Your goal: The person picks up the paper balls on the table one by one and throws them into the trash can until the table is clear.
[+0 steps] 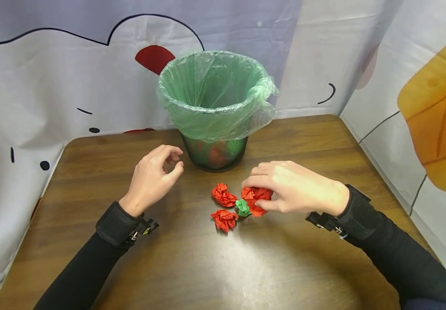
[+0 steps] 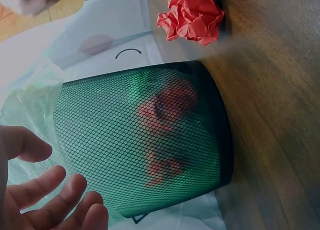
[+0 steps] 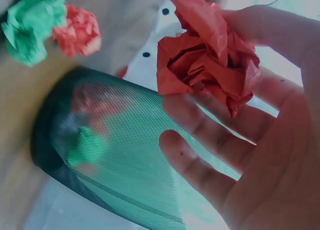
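A crumpled red paper ball (image 1: 257,199) is pinched on the table (image 1: 91,181) by the curled right hand (image 1: 296,187), beside a green ball (image 1: 242,208). The left hand (image 1: 154,176) is held loosely curled, empty. If lifted carelessly, neighbouring balls may be scattered short of the bin (image 1: 215,107).

1. Your right hand (image 1: 296,187) pinches a red paper ball (image 1: 257,199). It is crumpled and sits low, right at the desk (image 1: 91,172).
2. A small green paper ball (image 1: 242,208) lies just beside it, touching it.
3. Two more red paper balls (image 1: 224,195) lie on the desk close by, one nearer the bin (image 1: 215,107), one nearer you.
4. The bin is black mesh with a green bag. It stands upright, with red paper inside.
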`<state>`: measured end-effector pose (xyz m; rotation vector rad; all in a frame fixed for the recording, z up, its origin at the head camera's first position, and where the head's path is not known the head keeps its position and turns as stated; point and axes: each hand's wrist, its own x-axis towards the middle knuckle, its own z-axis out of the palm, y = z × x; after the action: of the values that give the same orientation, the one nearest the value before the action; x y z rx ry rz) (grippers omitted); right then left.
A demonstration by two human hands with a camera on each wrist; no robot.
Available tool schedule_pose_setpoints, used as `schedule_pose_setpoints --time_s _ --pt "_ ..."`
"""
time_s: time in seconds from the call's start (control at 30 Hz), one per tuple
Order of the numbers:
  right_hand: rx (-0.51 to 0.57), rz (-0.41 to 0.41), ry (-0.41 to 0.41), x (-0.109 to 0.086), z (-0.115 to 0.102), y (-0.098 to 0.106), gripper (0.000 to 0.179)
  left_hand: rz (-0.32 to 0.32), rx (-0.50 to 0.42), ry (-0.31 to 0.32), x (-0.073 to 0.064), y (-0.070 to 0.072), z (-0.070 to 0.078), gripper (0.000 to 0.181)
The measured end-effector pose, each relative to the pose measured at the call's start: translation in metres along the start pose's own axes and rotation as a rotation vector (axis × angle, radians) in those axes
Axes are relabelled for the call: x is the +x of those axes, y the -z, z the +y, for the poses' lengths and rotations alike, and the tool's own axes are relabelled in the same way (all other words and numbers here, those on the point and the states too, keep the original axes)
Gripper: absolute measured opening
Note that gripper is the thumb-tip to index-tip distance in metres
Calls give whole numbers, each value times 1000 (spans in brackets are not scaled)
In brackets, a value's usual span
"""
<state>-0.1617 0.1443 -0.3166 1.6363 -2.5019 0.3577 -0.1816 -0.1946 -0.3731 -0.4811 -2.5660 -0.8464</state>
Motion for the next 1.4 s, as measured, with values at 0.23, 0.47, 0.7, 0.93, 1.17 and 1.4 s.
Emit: schedule_pose_setpoints --time_s 0.23,0.47,0.7,0.93,1.17,1.4 --pt "-43 44 4 14 4 27 27 -8 -8 0 -2 -2 -2 19" --pt "-59 45 1 29 10 53 30 -25 -19 4 -7 -5 -2 18" --pt "-77 112 -20 42 18 86 30 -31 -25 -7 -12 -10 -2 18" --pt "-44 231 -1 51 33 107 32 -41 -25 -7 -14 -14 -4 18" --pt "-52 238 -47 59 46 125 35 -70 -26 4 -18 -16 -4 18" --pt "-76 221 -100 74 56 135 36 -66 -32 10 -21 -16 -5 18"
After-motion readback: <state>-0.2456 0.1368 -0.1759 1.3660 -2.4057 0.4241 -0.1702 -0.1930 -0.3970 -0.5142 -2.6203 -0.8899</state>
